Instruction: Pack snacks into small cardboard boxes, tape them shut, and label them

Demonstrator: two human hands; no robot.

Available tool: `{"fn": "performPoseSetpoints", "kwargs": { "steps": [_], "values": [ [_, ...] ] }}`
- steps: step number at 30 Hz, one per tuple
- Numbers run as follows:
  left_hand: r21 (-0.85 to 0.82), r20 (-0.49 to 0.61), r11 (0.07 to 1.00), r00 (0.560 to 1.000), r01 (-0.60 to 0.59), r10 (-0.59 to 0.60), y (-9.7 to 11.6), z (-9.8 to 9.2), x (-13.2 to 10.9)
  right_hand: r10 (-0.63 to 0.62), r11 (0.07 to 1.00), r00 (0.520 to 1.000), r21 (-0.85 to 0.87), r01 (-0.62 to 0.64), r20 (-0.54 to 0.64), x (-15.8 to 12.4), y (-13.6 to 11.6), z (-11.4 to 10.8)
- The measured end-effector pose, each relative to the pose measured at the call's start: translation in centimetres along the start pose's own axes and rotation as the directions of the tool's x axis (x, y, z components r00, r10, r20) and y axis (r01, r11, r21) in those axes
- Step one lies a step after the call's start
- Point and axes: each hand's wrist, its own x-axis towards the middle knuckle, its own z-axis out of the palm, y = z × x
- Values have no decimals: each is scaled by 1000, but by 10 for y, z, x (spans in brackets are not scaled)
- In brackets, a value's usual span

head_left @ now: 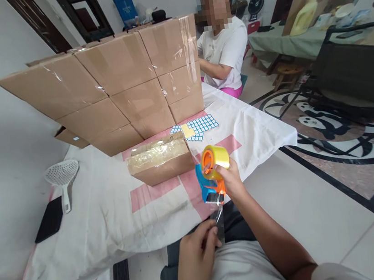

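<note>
My right hand grips a tape dispenser with a blue and orange body and a yellow roll of tape on it. From its cutting edge a strip of clear tape runs down towards my lap. My left hand pinches the free end of that strip between thumb and fingers. Just beyond the dispenser, a small cardboard box lies on the table, its upper face covered with shiny tape. Neither hand touches the box.
Behind the small box stands a stack of taped cardboard boxes. Label sheets lie on the white and pink tablecloth. At the left are a white skimmer and a black flat object. Another person sits across the table.
</note>
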Motion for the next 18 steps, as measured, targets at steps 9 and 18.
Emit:
{"fn": "performPoseSetpoints", "kwargs": {
  "steps": [9,18],
  "values": [
    [-42,174,989,976,142,-133,-6,-13,5,-172,976,985,-134,170,-7,-6,8,-7],
    [-15,5,995,995,97,-97,-15,-5,19,-102,994,970,5,106,-219,-12,-3,0]
  ]
}}
